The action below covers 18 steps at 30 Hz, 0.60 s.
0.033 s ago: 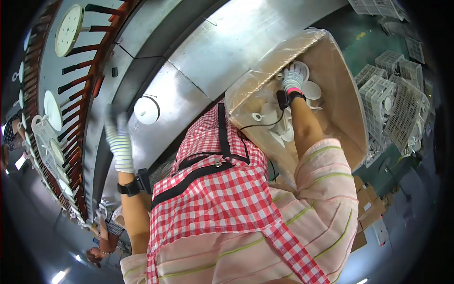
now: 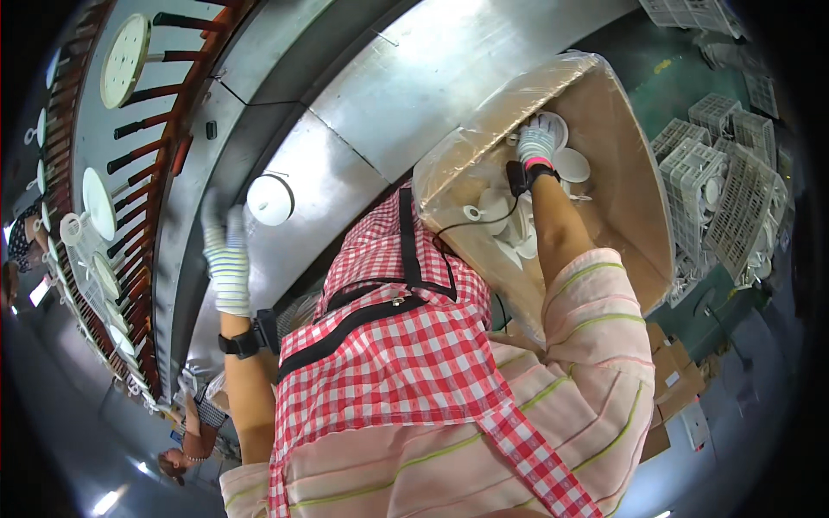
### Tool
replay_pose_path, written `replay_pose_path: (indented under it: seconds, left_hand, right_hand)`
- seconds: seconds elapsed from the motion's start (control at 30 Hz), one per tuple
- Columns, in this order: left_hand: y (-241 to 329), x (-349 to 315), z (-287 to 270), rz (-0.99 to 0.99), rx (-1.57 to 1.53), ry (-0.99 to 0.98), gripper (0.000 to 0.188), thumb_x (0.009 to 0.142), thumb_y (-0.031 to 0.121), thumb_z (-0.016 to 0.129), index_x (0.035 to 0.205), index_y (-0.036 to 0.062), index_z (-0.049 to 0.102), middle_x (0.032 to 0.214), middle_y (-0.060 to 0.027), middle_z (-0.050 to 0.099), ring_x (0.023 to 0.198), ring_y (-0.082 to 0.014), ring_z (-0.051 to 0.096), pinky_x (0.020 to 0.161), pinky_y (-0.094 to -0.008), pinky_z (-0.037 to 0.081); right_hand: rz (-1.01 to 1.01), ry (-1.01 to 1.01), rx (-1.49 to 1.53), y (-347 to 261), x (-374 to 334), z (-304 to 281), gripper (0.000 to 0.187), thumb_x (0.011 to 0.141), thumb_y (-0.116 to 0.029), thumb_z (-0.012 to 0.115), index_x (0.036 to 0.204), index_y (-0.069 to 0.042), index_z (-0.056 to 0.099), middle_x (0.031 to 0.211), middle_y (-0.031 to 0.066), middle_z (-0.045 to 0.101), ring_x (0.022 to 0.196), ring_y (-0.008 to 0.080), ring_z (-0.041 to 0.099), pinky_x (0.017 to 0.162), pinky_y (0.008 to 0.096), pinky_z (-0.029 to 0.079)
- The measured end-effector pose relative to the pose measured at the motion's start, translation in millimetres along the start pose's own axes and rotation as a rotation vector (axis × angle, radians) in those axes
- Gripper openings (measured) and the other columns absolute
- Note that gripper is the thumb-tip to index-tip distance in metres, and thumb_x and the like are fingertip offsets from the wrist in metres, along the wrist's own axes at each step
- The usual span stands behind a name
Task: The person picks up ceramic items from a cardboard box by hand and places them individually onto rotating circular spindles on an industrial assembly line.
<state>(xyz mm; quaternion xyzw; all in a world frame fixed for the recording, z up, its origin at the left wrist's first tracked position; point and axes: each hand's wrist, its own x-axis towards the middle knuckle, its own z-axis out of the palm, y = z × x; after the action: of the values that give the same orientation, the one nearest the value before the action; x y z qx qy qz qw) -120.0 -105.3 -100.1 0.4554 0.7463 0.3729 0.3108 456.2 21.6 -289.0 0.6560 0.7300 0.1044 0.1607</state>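
Note:
My left hand [image 2: 228,268], in a white striped glove, hovers over the near edge of the metal bench [image 2: 337,155]. Its fingers are stretched and apart with nothing seen in them, the tips slightly blurred. A round white disc-like piece [image 2: 270,200] lies on the bench to its right. My right hand [image 2: 537,145], gloved alike, reaches into a plastic-lined cardboard box [image 2: 617,190]. Its fingers curl over the edge of a round white disc [image 2: 560,131]; their tips are partly hidden. More white pieces [image 2: 572,165] lie loose in the box.
A rack line with dark rods [image 2: 138,125] runs along the left, carrying white discs [image 2: 98,203] and a white perforated disc [image 2: 125,60]. White plastic crates [image 2: 691,181] stand on the green floor at right. A cable [image 2: 475,226] hangs from my right wrist. Another person [image 2: 200,423] works at lower left.
Almost nothing differs. My left hand has shifted very slightly and its fingers look a little more apart; my right hand stays at the disc in the box.

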Motion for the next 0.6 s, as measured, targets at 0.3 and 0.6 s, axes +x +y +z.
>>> replay_pose_path:
  seconds: [0.3,0.6]
  left_hand:
    - [48.4,8.7,31.3,-0.13,-0.192,-0.509,0.034,0.092,0.017,0.053,0.122,0.0014,0.054,0.108,-0.0088,0.061,0.096,-0.0138,0.057,0.088,-0.027,0.044]
    - [151.4,15.5,73.7,0.135,-0.606,-1.082,0.067,0.082,0.025,0.068,0.135,-0.0009,0.036,0.123,-0.0137,0.054,0.114,-0.0197,0.05,0.094,-0.0315,0.043]
  right_hand:
    - [0.65,0.087,1.599,-8.8,-47.9,-168.1,0.043,0.085,-0.023,0.057,0.121,-0.001,0.05,0.107,0.0153,0.06,0.092,0.0253,0.058,0.083,0.0358,0.046]
    - [0.222,-0.229,2.227,-112.0,-83.7,-339.7,0.063,0.084,-0.032,0.063,0.132,0.002,0.041,0.125,0.009,0.052,0.117,0.0214,0.048,0.1,0.0349,0.038]
